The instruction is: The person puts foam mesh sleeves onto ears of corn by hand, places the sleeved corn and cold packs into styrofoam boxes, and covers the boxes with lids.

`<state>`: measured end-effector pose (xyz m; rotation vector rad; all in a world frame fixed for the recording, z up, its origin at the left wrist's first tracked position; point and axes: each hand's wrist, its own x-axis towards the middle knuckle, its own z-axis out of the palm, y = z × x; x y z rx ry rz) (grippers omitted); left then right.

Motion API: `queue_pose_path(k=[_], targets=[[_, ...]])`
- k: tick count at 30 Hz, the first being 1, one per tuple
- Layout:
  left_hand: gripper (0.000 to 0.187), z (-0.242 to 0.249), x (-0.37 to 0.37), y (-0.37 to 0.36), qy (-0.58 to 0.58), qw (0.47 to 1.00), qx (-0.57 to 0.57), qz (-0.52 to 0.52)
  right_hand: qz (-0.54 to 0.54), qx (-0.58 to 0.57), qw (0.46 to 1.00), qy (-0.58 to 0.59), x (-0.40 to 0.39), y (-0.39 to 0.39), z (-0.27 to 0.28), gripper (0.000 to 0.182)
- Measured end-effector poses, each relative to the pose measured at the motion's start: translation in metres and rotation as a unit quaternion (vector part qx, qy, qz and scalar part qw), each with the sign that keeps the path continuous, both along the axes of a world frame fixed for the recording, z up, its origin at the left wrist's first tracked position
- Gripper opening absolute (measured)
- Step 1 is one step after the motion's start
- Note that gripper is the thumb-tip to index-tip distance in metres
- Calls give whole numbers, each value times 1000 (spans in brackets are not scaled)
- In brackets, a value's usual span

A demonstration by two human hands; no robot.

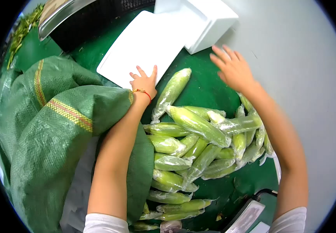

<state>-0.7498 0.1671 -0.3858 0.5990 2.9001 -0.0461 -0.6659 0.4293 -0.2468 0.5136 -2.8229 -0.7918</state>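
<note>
My left hand point(144, 83), with a red string at the wrist, has its fingers spread on the lower edge of a flat white board point(137, 44). My right hand point(232, 70) is raised with fingers apart near a white box point(208, 23), holding nothing. One plastic-wrapped green corn cob point(174, 89) lies just right of my left hand. Below it, a pile of similar wrapped cobs point(199, 126) spreads over the green table surface point(205, 79). A large green woven sack point(51, 136) with yellow and red stripes lies left of my left forearm, partly under it.
A black crate point(94, 23) with a metal tray point(61, 17) stands at the top left. Leafy stalks point(22, 31) lie beyond it. At the lower right is a device with a pale panel point(247, 217) and a black cable.
</note>
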Motion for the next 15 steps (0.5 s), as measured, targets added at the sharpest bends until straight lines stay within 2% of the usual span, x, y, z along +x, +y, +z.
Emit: queue_pose_path(k=[2,6,7,8,9,10,13,15], targets=[[73,-9,0,-1,30,999,15,7,-111,-12,993,-43,-55,-20,12,55],[54,-24,-1,3,68,996,29,39,-152,47,985,-65,-119,-32,23,54],[55,-24,-2,3,58,997,27,36,-175,60,980,-67,-126,-20,23,55],[64,-33,-4,3,86,996,24,30,-200,72,975,-68,-133,-5,22,56],[76,-39,-5,3,113,993,20,22,-180,76,981,-18,-137,21,14,54],[75,-34,-5,1,93,995,20,20,-160,82,983,32,-141,41,8,52],[75,-32,-4,0,97,995,13,20,-174,107,978,31,-120,44,26,38],[62,-28,-2,0,59,997,43,35,-180,137,974,14,-100,43,44,27]])
